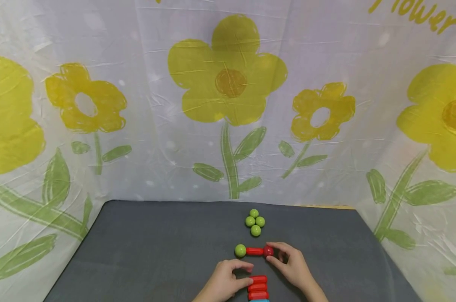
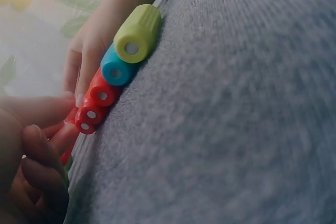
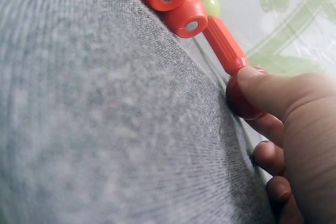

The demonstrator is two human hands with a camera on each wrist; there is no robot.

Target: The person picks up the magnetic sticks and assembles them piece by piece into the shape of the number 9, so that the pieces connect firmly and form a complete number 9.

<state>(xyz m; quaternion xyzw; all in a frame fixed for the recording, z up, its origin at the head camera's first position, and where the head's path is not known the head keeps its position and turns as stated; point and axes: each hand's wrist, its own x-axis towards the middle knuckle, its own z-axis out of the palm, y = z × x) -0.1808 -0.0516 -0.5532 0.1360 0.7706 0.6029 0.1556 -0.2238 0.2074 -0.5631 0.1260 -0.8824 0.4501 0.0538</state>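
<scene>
Pinching the red ball in the right hand, presumably to steady the red rod and green ball lined up leftward of that grip, and placing the left hand, fingertips apart, thumb against a separate red bar, perhaps for easy grasping.

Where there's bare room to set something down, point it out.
The widest bare patch of the dark tabletop lies between the left hand and the flowered cloth on the left. Another lies between the right hand and the cloth on the right. The middle is crowded: four green balls, the red ball in the right hand, the red rods.
</scene>
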